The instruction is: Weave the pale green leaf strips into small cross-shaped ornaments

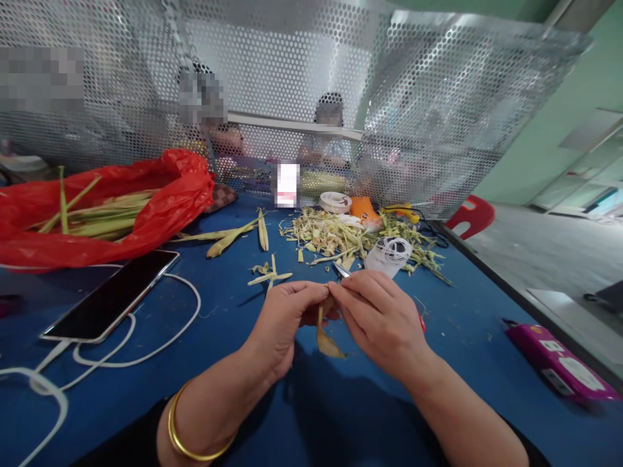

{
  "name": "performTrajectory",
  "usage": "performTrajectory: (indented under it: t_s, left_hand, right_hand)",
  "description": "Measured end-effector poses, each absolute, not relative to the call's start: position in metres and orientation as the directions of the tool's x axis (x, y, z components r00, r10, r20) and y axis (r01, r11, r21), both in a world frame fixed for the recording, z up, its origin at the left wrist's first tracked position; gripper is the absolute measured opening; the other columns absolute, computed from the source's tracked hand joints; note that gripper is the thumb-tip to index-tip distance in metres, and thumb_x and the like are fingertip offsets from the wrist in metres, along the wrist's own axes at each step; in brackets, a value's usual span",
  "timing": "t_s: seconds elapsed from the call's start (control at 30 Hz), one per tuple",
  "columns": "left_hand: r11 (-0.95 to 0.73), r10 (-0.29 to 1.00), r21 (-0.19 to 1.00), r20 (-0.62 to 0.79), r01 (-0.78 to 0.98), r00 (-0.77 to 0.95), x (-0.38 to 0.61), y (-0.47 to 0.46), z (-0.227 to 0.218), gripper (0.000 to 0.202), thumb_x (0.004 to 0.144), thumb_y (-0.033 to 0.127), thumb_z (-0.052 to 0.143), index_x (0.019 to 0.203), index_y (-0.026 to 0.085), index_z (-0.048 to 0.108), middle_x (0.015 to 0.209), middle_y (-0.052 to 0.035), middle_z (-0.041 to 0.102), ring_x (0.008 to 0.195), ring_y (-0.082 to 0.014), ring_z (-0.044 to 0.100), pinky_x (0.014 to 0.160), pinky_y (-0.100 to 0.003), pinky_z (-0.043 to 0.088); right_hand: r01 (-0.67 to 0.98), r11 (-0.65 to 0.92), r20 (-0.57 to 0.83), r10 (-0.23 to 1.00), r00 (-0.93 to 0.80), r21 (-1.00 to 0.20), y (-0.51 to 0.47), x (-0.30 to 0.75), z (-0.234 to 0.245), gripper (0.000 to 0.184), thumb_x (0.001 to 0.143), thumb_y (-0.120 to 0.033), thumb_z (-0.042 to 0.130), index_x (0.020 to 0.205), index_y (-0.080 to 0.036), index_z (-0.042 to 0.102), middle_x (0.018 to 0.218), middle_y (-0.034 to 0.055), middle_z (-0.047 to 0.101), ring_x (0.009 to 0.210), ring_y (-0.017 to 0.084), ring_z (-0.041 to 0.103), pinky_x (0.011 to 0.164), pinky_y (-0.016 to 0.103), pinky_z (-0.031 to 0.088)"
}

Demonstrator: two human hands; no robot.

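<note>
My left hand [285, 318] is closed, thumb and fingers pinching a dry, brownish leaf strip [327, 340] that hangs down and curls at its tip. My right hand [382, 318] meets it at the top of the strip, its fingertips pressed together there. A scissors blade [342, 270] pokes out beyond the right hand, and a bit of red handle shows at that hand's other side. Whether the scissors are held or lie on the table, I cannot tell. Just beyond my left hand is a small cross-shaped piece of pale stalks [271, 275].
A red plastic bag [189, 185] of long leaves is at left, near a phone [114, 295] with a white cable. Trimmed plant scraps [321, 232], a white tape roll [335, 202] and a coiled-wire bundle [389, 254] lie ahead. A purple packet [559, 363] is at right. People sit behind the perforated screen.
</note>
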State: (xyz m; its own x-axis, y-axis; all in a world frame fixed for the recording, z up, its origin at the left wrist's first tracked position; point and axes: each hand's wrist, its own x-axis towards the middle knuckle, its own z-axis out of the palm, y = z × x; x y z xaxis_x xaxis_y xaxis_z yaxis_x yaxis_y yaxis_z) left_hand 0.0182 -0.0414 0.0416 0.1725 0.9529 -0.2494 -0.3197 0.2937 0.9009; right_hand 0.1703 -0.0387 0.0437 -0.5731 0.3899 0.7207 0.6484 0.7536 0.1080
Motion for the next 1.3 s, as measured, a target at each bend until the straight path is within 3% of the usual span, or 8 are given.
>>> performTrajectory:
  t_s: [0.33, 0.47, 0.57, 0.63, 0.87, 1.0, 1.17, 1.3]
  left_hand:
    - [0.328, 0.942, 0.844, -0.260, -0.425, 0.211, 0.017, -0.037, 0.036, 0.017, 0.068, 0.032, 0.071, 0.065, 0.015, 0.069, 0.060, 0.0007, 0.063, 0.055, -0.0084, 0.053, 0.056, -0.018, 0.042]
    - [0.253, 0.965, 0.893, -0.203, -0.373, 0.169, 0.018, -0.038, 0.037, 0.024, 0.069, 0.037, 0.071, 0.065, 0.014, 0.070, 0.059, -0.0008, 0.064, 0.055, -0.0100, 0.054, 0.057, -0.020, 0.044]
    - [0.193, 0.977, 0.929, -0.153, -0.317, 0.147, 0.020, -0.039, 0.037, 0.025, 0.073, 0.038, 0.069, 0.069, 0.014, 0.072, 0.060, -0.0020, 0.066, 0.058, -0.0119, 0.057, 0.058, -0.021, 0.045]
    - [0.164, 0.983, 0.943, -0.131, -0.290, 0.129, 0.021, -0.039, 0.036, 0.024, 0.075, 0.038, 0.068, 0.071, 0.014, 0.072, 0.061, -0.0018, 0.066, 0.058, -0.0118, 0.057, 0.060, -0.021, 0.045]
    - [0.148, 0.985, 0.965, -0.125, -0.216, 0.117, 0.022, -0.040, 0.036, 0.028, 0.076, 0.041, 0.066, 0.068, 0.014, 0.069, 0.061, -0.0014, 0.063, 0.057, -0.0102, 0.051, 0.053, -0.020, 0.039]
    - [0.177, 0.979, 0.963, -0.151, -0.203, 0.134, 0.023, -0.041, 0.038, 0.028, 0.072, 0.042, 0.069, 0.075, 0.014, 0.068, 0.069, -0.0022, 0.065, 0.067, -0.0133, 0.056, 0.060, -0.022, 0.044]
    - [0.126, 0.992, 0.976, -0.118, -0.180, 0.054, 0.025, -0.040, 0.038, 0.018, 0.063, 0.028, 0.075, 0.075, 0.016, 0.069, 0.070, 0.0000, 0.066, 0.066, -0.0116, 0.055, 0.065, -0.022, 0.044]
    - [0.148, 0.989, 0.981, -0.147, -0.126, 0.014, 0.024, -0.039, 0.038, 0.013, 0.061, 0.024, 0.074, 0.070, 0.015, 0.070, 0.063, 0.0009, 0.064, 0.060, -0.0104, 0.054, 0.060, -0.021, 0.041]
  right_hand:
    - [0.640, 0.765, 0.681, 0.435, -0.589, 0.065, -0.042, 0.169, 0.051, 0.023, 0.088, -0.015, 0.047, 0.098, -0.010, 0.068, 0.085, 0.0106, 0.067, 0.078, 0.020, 0.061, 0.086, 0.043, 0.048]
    - [0.611, 0.718, 0.727, 0.609, -0.318, -0.334, -0.041, 0.166, 0.043, 0.021, 0.087, -0.017, 0.052, 0.095, -0.015, 0.071, 0.085, 0.0089, 0.067, 0.079, 0.019, 0.062, 0.076, 0.037, 0.051]
    - [0.442, 0.548, 0.574, 0.814, -0.086, -0.710, -0.038, 0.165, 0.040, 0.014, 0.083, -0.021, 0.059, 0.083, -0.020, 0.073, 0.079, 0.0046, 0.069, 0.073, 0.017, 0.064, 0.067, 0.031, 0.053]
    - [0.340, 0.440, 0.452, 0.891, -0.045, -0.832, -0.037, 0.165, 0.040, 0.011, 0.080, -0.022, 0.063, 0.079, -0.021, 0.074, 0.077, 0.0029, 0.069, 0.070, 0.017, 0.064, 0.065, 0.029, 0.053]
    - [0.304, 0.394, 0.408, 0.913, -0.016, -0.868, -0.039, 0.163, 0.040, 0.010, 0.077, -0.019, 0.063, 0.072, -0.020, 0.073, 0.070, 0.0016, 0.067, 0.066, 0.015, 0.062, 0.063, 0.028, 0.051]
    - [0.287, 0.332, 0.367, 0.927, 0.080, -0.899, -0.040, 0.160, 0.039, 0.008, 0.072, -0.019, 0.064, 0.068, -0.019, 0.070, 0.067, 0.0009, 0.067, 0.063, 0.015, 0.060, 0.061, 0.028, 0.049]
    - [0.074, 0.170, 0.179, 0.974, 0.138, -0.983, -0.036, 0.162, 0.038, 0.008, 0.066, -0.026, 0.072, 0.068, -0.019, 0.071, 0.065, 0.0010, 0.069, 0.060, 0.014, 0.060, 0.058, 0.026, 0.048]
    - [-0.070, 0.166, 0.147, 0.965, 0.218, -0.984, -0.032, 0.163, 0.038, 0.011, 0.063, -0.027, 0.076, 0.068, -0.019, 0.072, 0.067, 0.0001, 0.070, 0.062, 0.013, 0.060, 0.061, 0.025, 0.049]
